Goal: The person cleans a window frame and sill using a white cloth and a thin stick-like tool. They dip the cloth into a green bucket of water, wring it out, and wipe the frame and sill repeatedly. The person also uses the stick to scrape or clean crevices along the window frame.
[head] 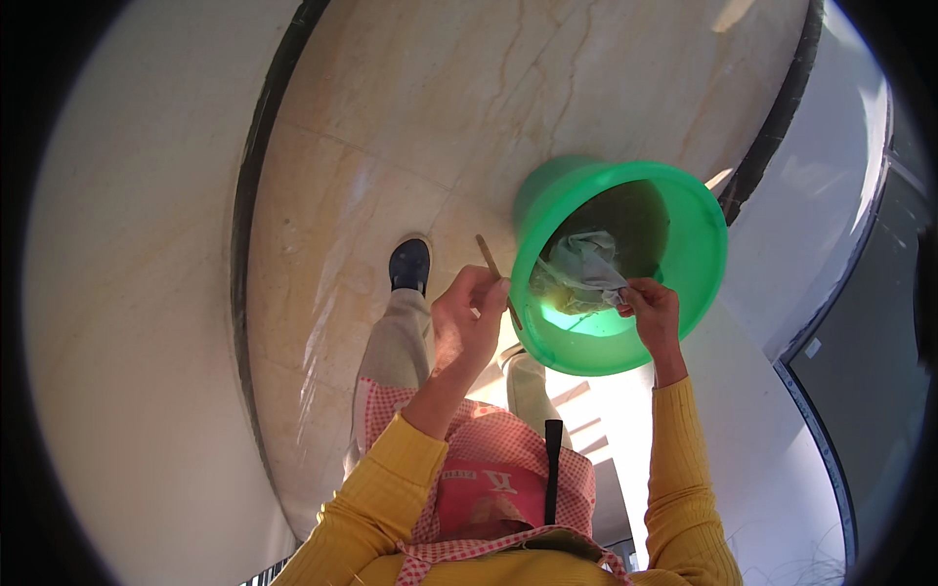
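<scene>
Between the thumb and fingers of my left hand (470,311) is a thin brown stick (487,253), which slants beside the near left rim of a green plastic bucket (707,249). My right hand (652,311) reaches over the bucket's front right side and pinches the edge of a pale, crumpled sheet (586,260), cloth or thin plastic. Most of that sheet lies inside the bucket. Dark, murky contents (637,212) fill the bucket's far side; whether they are liquid I cannot tell.
The bucket stands on a beige, veined tile floor (352,190). White walls with dark skirting (245,183) rise at left and right. My foot in a dark shoe (410,264) is left of the bucket. A dark framed panel (865,308) is at far right.
</scene>
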Motion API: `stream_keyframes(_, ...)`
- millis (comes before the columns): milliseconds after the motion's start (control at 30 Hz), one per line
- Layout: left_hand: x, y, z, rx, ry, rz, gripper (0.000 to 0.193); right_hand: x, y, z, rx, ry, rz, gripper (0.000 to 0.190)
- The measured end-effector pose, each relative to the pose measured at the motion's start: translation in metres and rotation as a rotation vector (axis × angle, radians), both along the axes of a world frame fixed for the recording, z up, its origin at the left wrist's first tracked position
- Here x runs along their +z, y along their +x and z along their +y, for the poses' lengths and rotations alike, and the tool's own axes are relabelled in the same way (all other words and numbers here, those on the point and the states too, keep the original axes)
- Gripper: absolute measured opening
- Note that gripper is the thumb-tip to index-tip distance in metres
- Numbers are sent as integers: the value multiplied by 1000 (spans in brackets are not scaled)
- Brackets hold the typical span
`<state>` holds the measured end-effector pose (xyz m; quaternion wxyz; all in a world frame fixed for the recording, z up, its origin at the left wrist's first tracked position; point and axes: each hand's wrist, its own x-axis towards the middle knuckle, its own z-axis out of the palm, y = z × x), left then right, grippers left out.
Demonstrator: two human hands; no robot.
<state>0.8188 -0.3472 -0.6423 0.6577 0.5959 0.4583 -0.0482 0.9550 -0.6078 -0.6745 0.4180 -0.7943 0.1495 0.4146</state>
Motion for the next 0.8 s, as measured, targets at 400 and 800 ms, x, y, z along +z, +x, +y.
stream_keyframes(400,1,-1,0,-20,19,4,18,10,-1,33,841,-39,425,16)
stream_keyframes(800,-1,-4,-3,-13,-3,15,14,-35,35,-4,1146,-668,-72,20)
